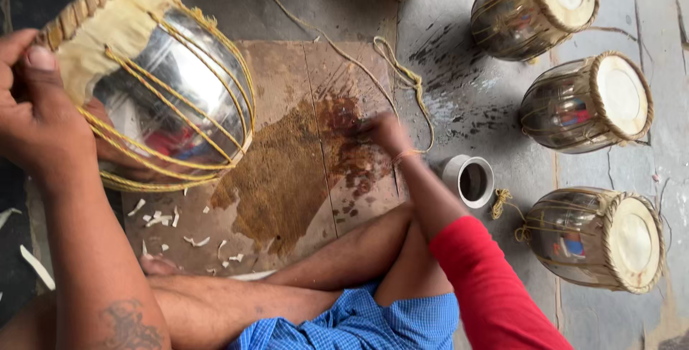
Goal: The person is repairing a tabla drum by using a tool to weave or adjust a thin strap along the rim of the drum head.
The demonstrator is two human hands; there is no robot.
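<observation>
Big wet board (287,178) lies on the floor, w/ white scraps on it. Shiny metal drum (172,84) w/ yellow cord is up at top left; left hand (36,113) fingers grip its rim. Right hand (384,133) is blurry on the board's wet spot, can't tell its fingers. Small cup (470,180) sits just beside.

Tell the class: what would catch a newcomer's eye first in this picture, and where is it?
The shiny metal drum shell, laced with yellow cord, stands out at upper left, gripped at its rim by the left hand. At the right edge lie three finished drums on the grey floor. In the middle, the blurred right hand reaches onto a stained wooden board, beside a small white cup.
</observation>
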